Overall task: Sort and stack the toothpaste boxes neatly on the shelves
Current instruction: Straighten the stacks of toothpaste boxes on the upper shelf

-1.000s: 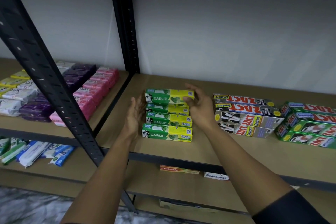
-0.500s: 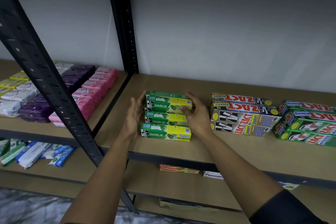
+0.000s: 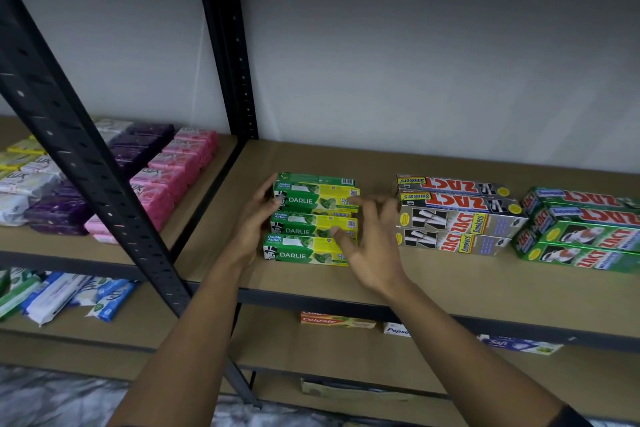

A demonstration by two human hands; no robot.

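Note:
Several green-and-yellow Darlie toothpaste boxes (image 3: pixel 311 218) lie stacked on the wooden shelf (image 3: pixel 311 156). My left hand (image 3: pixel 254 224) touches the left end of the stack with straight fingers. My right hand (image 3: pixel 370 239) hovers at the stack's right end, fingers spread and relaxed, holding nothing. To the right stand a grey Zact Smokers stack (image 3: pixel 453 215) and a green Zact stack (image 3: pixel 581 229).
A black slanted rack post (image 3: pixel 86 163) crosses the left side. Pink, purple and white soap bars (image 3: pixel 162 184) fill the left shelf. On the lower shelf lie a Colgate box (image 3: pixel 336 321), a Pepsodent box (image 3: pixel 396 329) and blue packets (image 3: pixel 69 295).
The top Darlie box has come down onto the stack. My right hand has let go and pulled back from the right end, fingers spread. My left hand stays at the left end.

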